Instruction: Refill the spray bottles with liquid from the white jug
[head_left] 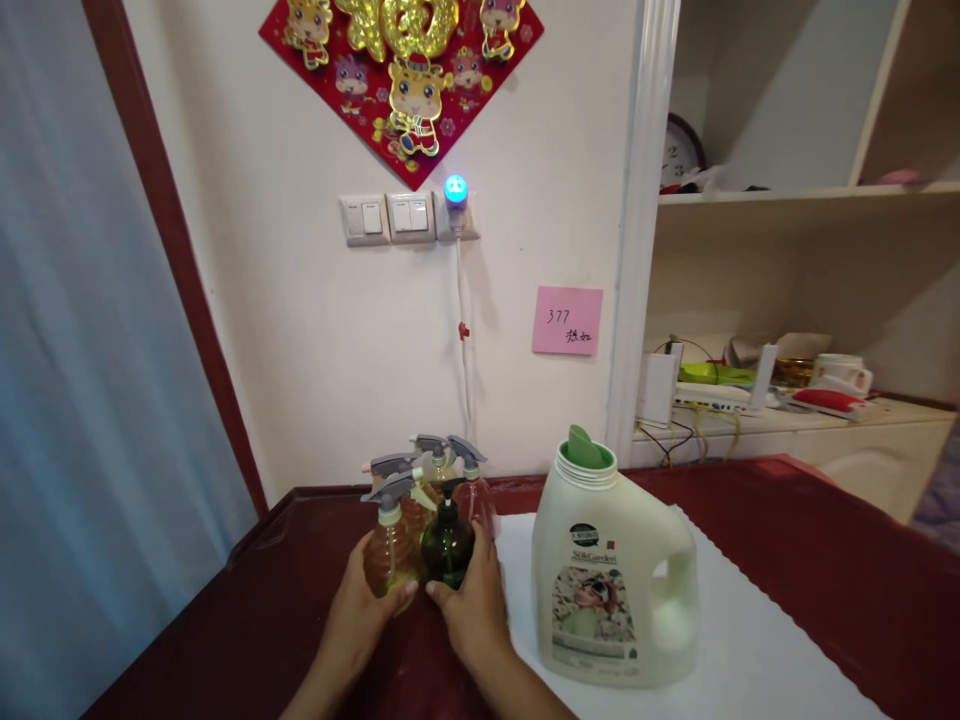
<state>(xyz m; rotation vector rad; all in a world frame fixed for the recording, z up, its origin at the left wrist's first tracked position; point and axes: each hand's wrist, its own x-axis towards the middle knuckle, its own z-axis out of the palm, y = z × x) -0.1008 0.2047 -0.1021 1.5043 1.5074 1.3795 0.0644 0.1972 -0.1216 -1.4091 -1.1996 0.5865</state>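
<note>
My left hand point(367, 600) is wrapped round a clear spray bottle point(390, 555) with a grey trigger head and a little yellowish liquid low inside. Close beside it, my right hand point(474, 595) grips a dark green pump bottle point(448, 545) with a black pump top. Both bottles stand upright near the table's back edge. Behind them cluster several more spray bottles, among them a clear one with a grey trigger point(470, 485); their lower parts are mostly hidden. To the right of my right hand stands a large pale-green detergent jug point(611, 570), uncapped, with a green spout in its mouth.
A white sheet point(757, 640) lies under the jug on the dark red table point(247, 620). A wall with switches point(387, 219) and a plugged-in cord point(462, 290) rises behind. Shelves with a router point(712, 397) are at right, a blue curtain point(97, 380) at left.
</note>
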